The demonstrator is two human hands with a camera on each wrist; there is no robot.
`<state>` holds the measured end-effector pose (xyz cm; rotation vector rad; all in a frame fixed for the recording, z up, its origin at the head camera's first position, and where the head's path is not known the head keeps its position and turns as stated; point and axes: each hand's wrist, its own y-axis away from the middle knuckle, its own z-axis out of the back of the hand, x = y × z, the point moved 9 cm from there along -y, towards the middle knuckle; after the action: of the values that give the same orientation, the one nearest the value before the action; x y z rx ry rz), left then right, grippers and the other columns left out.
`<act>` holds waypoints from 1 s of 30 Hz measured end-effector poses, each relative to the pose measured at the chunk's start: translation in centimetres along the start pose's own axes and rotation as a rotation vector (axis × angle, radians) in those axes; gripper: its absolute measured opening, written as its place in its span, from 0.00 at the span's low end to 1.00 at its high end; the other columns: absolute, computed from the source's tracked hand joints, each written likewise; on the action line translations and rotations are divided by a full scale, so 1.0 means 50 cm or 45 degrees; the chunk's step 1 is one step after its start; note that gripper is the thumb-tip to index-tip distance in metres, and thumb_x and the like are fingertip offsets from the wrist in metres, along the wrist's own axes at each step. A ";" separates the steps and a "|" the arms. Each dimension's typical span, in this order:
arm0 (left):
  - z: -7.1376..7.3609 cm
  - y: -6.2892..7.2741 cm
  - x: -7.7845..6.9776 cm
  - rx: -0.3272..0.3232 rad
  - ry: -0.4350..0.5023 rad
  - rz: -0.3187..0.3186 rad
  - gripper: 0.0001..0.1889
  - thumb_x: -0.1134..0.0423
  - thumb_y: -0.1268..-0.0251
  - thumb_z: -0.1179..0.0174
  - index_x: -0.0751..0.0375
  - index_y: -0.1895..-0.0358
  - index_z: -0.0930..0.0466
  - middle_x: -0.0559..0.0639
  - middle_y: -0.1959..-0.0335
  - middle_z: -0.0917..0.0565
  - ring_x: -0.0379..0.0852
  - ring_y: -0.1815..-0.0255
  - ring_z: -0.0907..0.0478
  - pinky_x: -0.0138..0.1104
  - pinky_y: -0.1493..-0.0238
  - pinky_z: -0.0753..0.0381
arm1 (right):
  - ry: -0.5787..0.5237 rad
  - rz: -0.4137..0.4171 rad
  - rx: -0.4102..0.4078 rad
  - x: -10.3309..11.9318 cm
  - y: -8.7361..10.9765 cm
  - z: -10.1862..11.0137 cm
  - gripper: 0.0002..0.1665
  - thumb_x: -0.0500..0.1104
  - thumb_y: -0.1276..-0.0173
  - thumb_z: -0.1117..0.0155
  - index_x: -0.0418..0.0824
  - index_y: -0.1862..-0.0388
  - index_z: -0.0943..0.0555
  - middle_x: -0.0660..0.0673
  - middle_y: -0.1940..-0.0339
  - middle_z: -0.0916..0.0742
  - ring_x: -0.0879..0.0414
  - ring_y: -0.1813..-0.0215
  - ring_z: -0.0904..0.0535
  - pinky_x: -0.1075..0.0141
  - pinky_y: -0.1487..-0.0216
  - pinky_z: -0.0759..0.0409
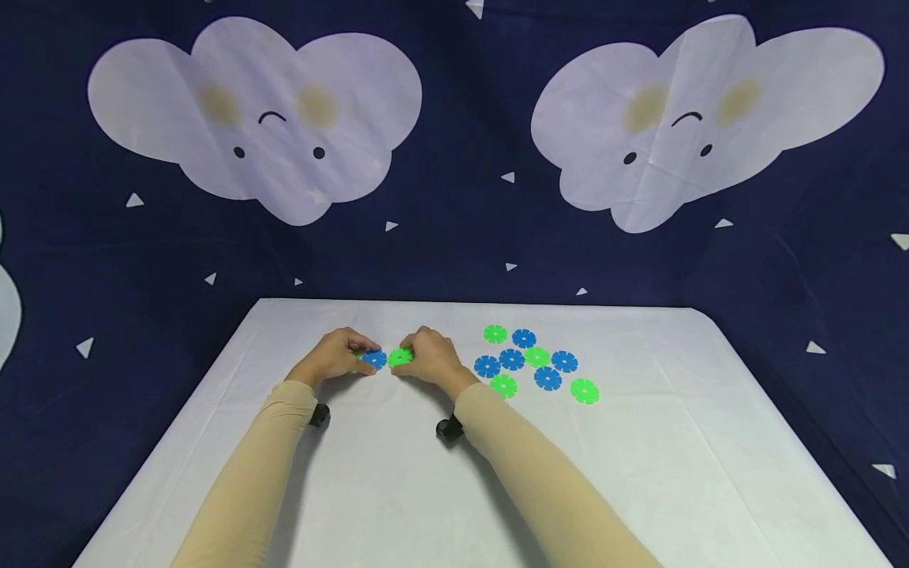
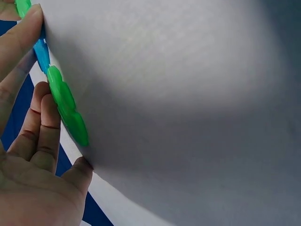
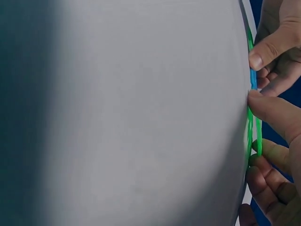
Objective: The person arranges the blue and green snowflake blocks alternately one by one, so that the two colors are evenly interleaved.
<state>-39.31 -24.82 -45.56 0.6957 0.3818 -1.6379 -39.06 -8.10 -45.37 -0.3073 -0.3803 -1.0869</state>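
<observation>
Both forearms, in tan sleeves, reach forward over the white counter [image 1: 639,473] and angle inward, so the two hands meet near its middle, a little left of centre.

The left hand [image 1: 334,356] lies knuckles-up, wrist low to the counter, its fingers [image 2: 41,123] curled down onto a blue disc [image 1: 374,360]. From the head view the thumb and fingertips close on the disc's left edge; the left wrist view shows a fingertip pressing at the blue piece's rim while the other fingers lie curled just beside the flat pieces. The disc sits flat on the counter or barely off it; which, I cannot tell.

Touching the blue disc on its right is a green disc [image 1: 400,356], its notched edge meeting the blue one. The right hand [image 1: 433,359] holds it, also knuckles-up, thumb and forefinger pinched on the green rim; the right wrist view shows the thumb on the edge and the remaining fingers [image 3: 275,160] curled beneath, close against the surface.

Further right, just beside the right wrist, a loose group of discs [image 1: 533,364] lies flat on the counter, blue and green mixed, some touching, with one green disc [image 1: 585,391] at the group's right end, slightly apart.

Behind the counter hangs a dark blue backdrop [image 1: 461,237] printed with pale clouds.
</observation>
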 end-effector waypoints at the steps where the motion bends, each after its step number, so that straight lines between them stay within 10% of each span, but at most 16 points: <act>1: 0.000 0.000 -0.001 0.002 0.000 0.000 0.24 0.63 0.45 0.17 0.59 0.43 0.08 0.62 0.39 0.16 0.63 0.36 0.20 0.58 0.29 0.22 | 0.004 -0.007 -0.004 0.000 0.000 0.000 0.32 0.59 0.35 0.18 0.44 0.38 0.11 0.47 0.45 0.10 0.53 0.42 0.15 0.49 0.37 0.17; 30: -0.001 0.010 -0.009 0.040 0.020 -0.042 0.25 0.62 0.42 0.19 0.62 0.41 0.11 0.65 0.37 0.17 0.68 0.31 0.23 0.62 0.27 0.25 | -0.490 -0.151 0.097 -0.039 0.002 -0.017 0.23 0.46 0.37 0.15 0.46 0.45 0.12 0.55 0.61 0.20 0.61 0.58 0.28 0.66 0.50 0.28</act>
<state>-38.80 -24.53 -45.23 0.7296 0.3813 -1.6739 -39.66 -6.87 -46.99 -0.4318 -0.7892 -1.1258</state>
